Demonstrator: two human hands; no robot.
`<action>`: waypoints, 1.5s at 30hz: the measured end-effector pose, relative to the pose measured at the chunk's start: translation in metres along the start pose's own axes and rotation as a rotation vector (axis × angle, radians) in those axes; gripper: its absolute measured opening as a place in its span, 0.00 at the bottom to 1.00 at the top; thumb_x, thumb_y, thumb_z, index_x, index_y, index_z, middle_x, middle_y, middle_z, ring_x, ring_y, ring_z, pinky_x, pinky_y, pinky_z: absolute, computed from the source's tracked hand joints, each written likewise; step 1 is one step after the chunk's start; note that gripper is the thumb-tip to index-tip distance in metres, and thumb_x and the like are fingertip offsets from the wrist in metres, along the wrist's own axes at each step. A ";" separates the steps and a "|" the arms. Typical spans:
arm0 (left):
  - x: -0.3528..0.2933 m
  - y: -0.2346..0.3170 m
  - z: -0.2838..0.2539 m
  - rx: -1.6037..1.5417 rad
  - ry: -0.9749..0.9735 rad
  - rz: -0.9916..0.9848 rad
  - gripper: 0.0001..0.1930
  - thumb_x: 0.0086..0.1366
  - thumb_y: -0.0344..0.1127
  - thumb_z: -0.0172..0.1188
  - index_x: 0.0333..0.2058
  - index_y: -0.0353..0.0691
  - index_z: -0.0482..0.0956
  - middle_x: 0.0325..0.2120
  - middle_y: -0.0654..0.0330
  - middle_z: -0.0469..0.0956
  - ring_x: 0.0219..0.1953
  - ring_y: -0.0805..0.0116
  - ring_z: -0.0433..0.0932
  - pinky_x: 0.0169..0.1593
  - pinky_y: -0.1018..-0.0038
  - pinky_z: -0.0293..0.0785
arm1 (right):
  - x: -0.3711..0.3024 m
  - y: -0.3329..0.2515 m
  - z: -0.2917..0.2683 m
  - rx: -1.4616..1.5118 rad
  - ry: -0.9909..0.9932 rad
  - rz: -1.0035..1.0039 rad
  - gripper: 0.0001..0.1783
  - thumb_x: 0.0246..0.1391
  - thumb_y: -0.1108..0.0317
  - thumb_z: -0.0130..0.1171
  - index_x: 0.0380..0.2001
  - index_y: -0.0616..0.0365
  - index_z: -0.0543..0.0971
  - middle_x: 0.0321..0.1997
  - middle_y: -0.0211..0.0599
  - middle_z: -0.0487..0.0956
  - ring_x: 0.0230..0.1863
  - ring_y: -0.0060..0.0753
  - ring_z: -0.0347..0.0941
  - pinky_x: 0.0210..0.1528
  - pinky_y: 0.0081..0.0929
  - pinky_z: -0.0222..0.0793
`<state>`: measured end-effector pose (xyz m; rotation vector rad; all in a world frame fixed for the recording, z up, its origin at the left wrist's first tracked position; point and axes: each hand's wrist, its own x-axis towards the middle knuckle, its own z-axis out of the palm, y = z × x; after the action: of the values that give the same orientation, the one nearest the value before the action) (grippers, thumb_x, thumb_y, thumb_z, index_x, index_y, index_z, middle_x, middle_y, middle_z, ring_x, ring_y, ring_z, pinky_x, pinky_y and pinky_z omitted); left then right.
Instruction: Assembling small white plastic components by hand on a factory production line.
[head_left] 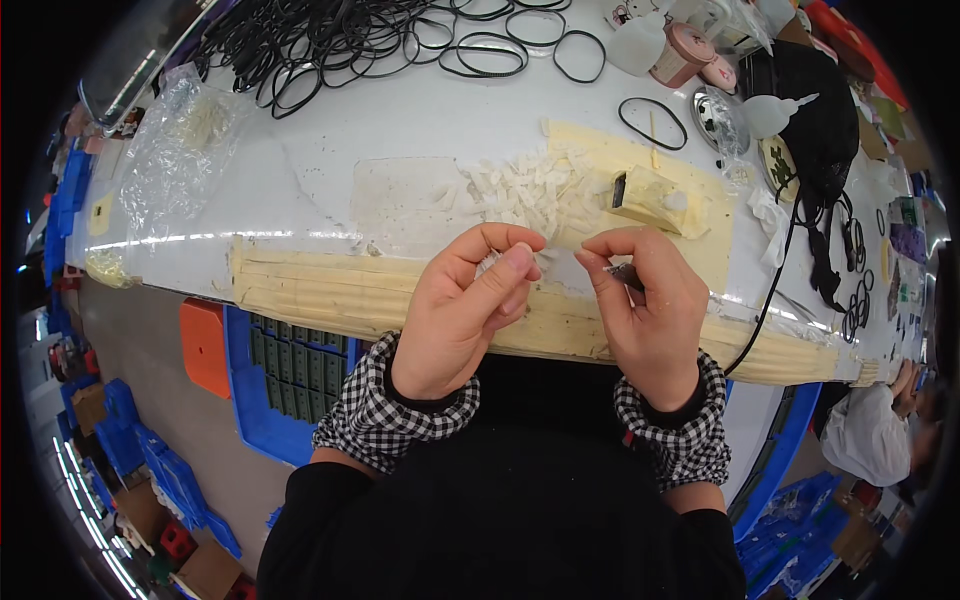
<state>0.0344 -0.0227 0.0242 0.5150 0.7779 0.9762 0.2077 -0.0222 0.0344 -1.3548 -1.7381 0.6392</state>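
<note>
Dark piece (pixel 627 275) pinched in my right hand (pixel 655 310), at three o'clock from my left hand (pixel 460 310).

My right grip is narrow, holding the piece between thumb and curled fingers above the table's (pixel 300 190) near edge; my left grip is drawn close, pale shreds (pixel 487 262) showing inside its curl, though whether it pinches them I can't tell. I'd judge a light, steady pinch best, wrists low, fingertips near but apart, working close to the pale flakes (pixel 520 190) at eleven o'clock. The piece looks small, dark and flattish, mostly hidden by my fingers.
</note>
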 end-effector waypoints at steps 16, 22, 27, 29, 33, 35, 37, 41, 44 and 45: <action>0.000 0.002 -0.006 0.018 0.087 0.098 0.07 0.66 0.32 0.53 0.40 0.34 0.72 0.25 0.68 0.70 0.21 0.86 0.59 0.24 0.87 0.53 | 0.002 0.005 0.011 -0.205 -0.133 -0.023 0.10 0.42 0.78 0.60 0.30 0.57 0.74 0.31 0.34 0.72 0.26 0.38 0.74 0.26 0.28 0.69; 0.002 -0.005 -0.006 -0.028 -0.068 0.011 0.06 0.66 0.32 0.54 0.37 0.36 0.72 0.23 0.70 0.68 0.21 0.86 0.57 0.25 0.86 0.54 | 0.001 -0.017 0.004 0.087 -0.112 -0.022 0.09 0.43 0.77 0.62 0.29 0.61 0.74 0.30 0.37 0.72 0.27 0.35 0.76 0.26 0.24 0.71; 0.004 0.000 -0.008 -0.163 -0.187 -0.115 0.08 0.68 0.37 0.50 0.33 0.39 0.71 0.22 0.71 0.64 0.21 0.85 0.56 0.26 0.85 0.55 | 0.003 -0.018 0.003 0.094 -0.149 -0.140 0.15 0.45 0.62 0.67 0.30 0.59 0.74 0.28 0.36 0.72 0.25 0.34 0.75 0.24 0.24 0.70; 0.005 0.000 -0.010 -0.202 -0.241 -0.159 0.10 0.69 0.39 0.48 0.32 0.40 0.70 0.21 0.71 0.63 0.21 0.84 0.56 0.27 0.85 0.55 | 0.002 -0.016 -0.004 -0.077 -0.244 -0.153 0.18 0.45 0.56 0.65 0.30 0.57 0.73 0.26 0.34 0.73 0.23 0.34 0.74 0.22 0.25 0.68; 0.005 0.000 -0.012 -0.227 -0.285 -0.220 0.10 0.69 0.38 0.48 0.31 0.40 0.69 0.21 0.71 0.63 0.21 0.85 0.55 0.26 0.85 0.54 | -0.002 -0.012 -0.001 -0.209 -0.261 -0.178 0.19 0.47 0.51 0.62 0.27 0.55 0.71 0.23 0.31 0.72 0.21 0.34 0.72 0.20 0.26 0.65; 0.003 0.004 -0.008 -0.234 -0.284 -0.250 0.10 0.69 0.38 0.48 0.31 0.40 0.69 0.21 0.71 0.63 0.21 0.85 0.55 0.26 0.85 0.54 | -0.002 -0.013 -0.001 -0.222 -0.270 -0.174 0.18 0.48 0.52 0.60 0.27 0.54 0.71 0.22 0.31 0.72 0.21 0.34 0.71 0.21 0.27 0.65; 0.002 0.004 -0.008 -0.223 -0.281 -0.243 0.10 0.69 0.38 0.48 0.30 0.39 0.69 0.20 0.71 0.63 0.21 0.85 0.55 0.26 0.85 0.54 | -0.002 -0.013 0.000 -0.226 -0.276 -0.171 0.17 0.49 0.52 0.59 0.27 0.54 0.71 0.22 0.31 0.71 0.21 0.34 0.71 0.21 0.27 0.65; 0.001 0.002 -0.011 -0.170 -0.288 -0.223 0.10 0.69 0.37 0.48 0.30 0.39 0.68 0.20 0.71 0.63 0.20 0.85 0.55 0.25 0.86 0.52 | -0.002 -0.014 0.000 -0.222 -0.283 -0.168 0.17 0.50 0.52 0.59 0.26 0.54 0.70 0.20 0.32 0.69 0.20 0.35 0.70 0.21 0.28 0.65; 0.002 0.000 -0.013 -0.159 -0.292 -0.212 0.09 0.68 0.37 0.48 0.30 0.39 0.68 0.20 0.71 0.63 0.20 0.85 0.55 0.24 0.86 0.52 | -0.003 -0.014 -0.001 -0.232 -0.296 -0.166 0.17 0.50 0.52 0.59 0.26 0.54 0.70 0.20 0.31 0.69 0.21 0.35 0.70 0.21 0.28 0.65; 0.002 0.000 -0.012 -0.159 -0.290 -0.213 0.09 0.68 0.37 0.48 0.30 0.39 0.69 0.20 0.71 0.63 0.20 0.85 0.55 0.24 0.86 0.52 | -0.004 -0.014 -0.001 -0.238 -0.301 -0.164 0.17 0.50 0.52 0.59 0.26 0.54 0.70 0.20 0.31 0.69 0.21 0.35 0.70 0.21 0.28 0.65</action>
<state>0.0253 -0.0205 0.0161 0.4150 0.4787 0.7382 0.2013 -0.0298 0.0447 -1.3056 -2.2011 0.5802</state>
